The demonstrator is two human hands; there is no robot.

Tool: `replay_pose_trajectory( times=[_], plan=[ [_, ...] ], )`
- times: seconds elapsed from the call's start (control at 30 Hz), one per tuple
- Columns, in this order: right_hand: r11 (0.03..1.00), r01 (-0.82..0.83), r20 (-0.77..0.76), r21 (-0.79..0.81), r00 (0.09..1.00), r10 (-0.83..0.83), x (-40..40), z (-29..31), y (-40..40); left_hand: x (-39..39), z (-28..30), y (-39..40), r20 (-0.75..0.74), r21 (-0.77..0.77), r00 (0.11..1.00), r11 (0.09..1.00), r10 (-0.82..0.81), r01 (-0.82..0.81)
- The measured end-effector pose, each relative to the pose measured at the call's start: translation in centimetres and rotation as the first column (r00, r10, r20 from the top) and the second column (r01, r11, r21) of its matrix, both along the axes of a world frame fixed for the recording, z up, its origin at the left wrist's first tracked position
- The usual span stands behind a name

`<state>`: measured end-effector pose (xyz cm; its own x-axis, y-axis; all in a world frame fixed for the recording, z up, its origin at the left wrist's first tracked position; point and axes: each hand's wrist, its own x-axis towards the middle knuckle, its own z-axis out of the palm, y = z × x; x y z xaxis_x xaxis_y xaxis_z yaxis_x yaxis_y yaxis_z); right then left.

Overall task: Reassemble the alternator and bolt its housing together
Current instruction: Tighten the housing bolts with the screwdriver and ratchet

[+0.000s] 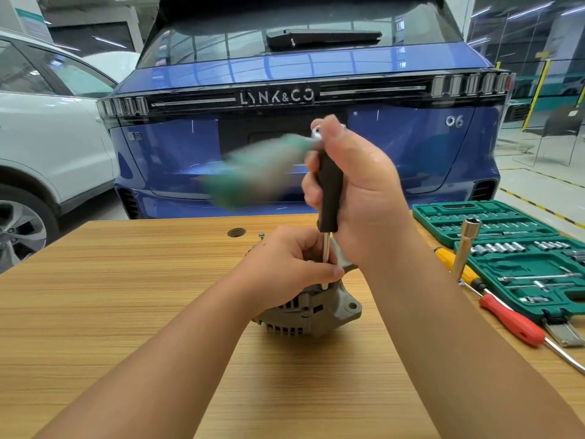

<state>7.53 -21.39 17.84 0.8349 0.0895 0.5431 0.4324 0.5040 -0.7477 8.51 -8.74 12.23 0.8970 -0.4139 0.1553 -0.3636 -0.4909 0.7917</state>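
Alignment of driver over bolt is what your next turn depends on; your right hand (354, 188) is wrapped tight round the black handle of the socket driver (329, 198), whose shaft drops near vertical, straight below the grip, onto the top of the alternator (313, 307); your left hand (291, 264) is the nearer one, its fingers curled round the shaft low down, steadying it; the bolt head itself is hidden beneath them; the green crank handle (253, 172) off the driver's top is blurred, so it is probably swinging; the alternator sits on the wooden table (126, 296) about mid-width, well apart from every edge; there is open room to your left, less to your right, where the green socket case (522, 270), a red screwdriver (512, 321) and a yellow screwdriver (452, 261) lie near your forearm.
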Motion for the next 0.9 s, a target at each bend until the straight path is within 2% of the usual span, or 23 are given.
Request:
replay_pose_trajectory(
  times=[0.07,0.1,0.13,0.2,0.27,0.37,0.43,0.53,0.63,0.7,0.83,0.9],
  plan=[
    [0.986,0.154,0.002,-0.059,0.988,-0.155,0.1,0.1,-0.4,0.1,-0.1,0.0,0.015,0.025,1.000,1.000,-0.012,0.011],
    [0.984,0.166,-0.021,-0.071,0.986,-0.167,0.1,0.1,-0.7,0.2,-0.1,0.0,0.020,0.026,1.000,1.000,-0.014,0.014],
    [0.991,0.110,-0.055,-0.069,0.992,-0.114,0.1,0.2,-1.1,0.2,-0.2,0.0,0.025,0.023,1.000,1.000,-0.016,0.016],
    [0.993,-0.113,-0.076,-0.025,0.991,0.111,0.2,0.3,-1.6,0.3,-0.2,0.1,0.032,0.019,0.999,1.000,-0.017,0.016],
    [0.977,-0.214,0.002,-0.013,0.977,0.214,0.2,0.1,-1.5,0.3,-0.2,0.1,0.022,0.016,1.000,1.000,-0.013,0.012],
    [0.998,-0.027,0.171,-0.059,0.985,0.036,0.3,-0.5,-0.4,0.2,-0.1,0.1,-0.005,0.018,1.000,1.000,0.000,0.000],
    [0.995,0.058,0.208,-0.078,0.977,-0.041,0.4,-0.7,0.0,0.2,-0.1,0.1,-0.015,0.022,1.000,1.000,0.008,-0.008],
    [0.998,0.036,0.182,-0.059,0.983,-0.024,0.5,-0.6,-0.2,0.1,0.0,0.0,-0.005,0.023,1.000,1.000,0.003,-0.003],
    [0.977,-0.210,0.143,0.021,0.968,0.205,0.2,-0.5,-0.6,0.1,0.0,0.0,0.011,0.014,1.000,1.000,0.004,-0.004],
    [0.950,-0.311,0.128,0.040,0.944,0.303,0.1,-0.6,-0.9,0.2,-0.1,0.1,0.008,0.010,1.000,1.000,0.002,-0.002],
    [0.961,-0.277,0.050,0.017,0.960,0.275,0.0,-0.1,-0.8,0.4,-0.3,0.2,0.012,0.002,1.000,1.000,-0.007,0.007],
    [0.986,-0.164,-0.024,0.019,0.986,0.164,0.0,0.1,-0.6,0.4,-0.3,0.1,0.013,-0.002,1.000,1.000,-0.015,0.015]
  ],
)
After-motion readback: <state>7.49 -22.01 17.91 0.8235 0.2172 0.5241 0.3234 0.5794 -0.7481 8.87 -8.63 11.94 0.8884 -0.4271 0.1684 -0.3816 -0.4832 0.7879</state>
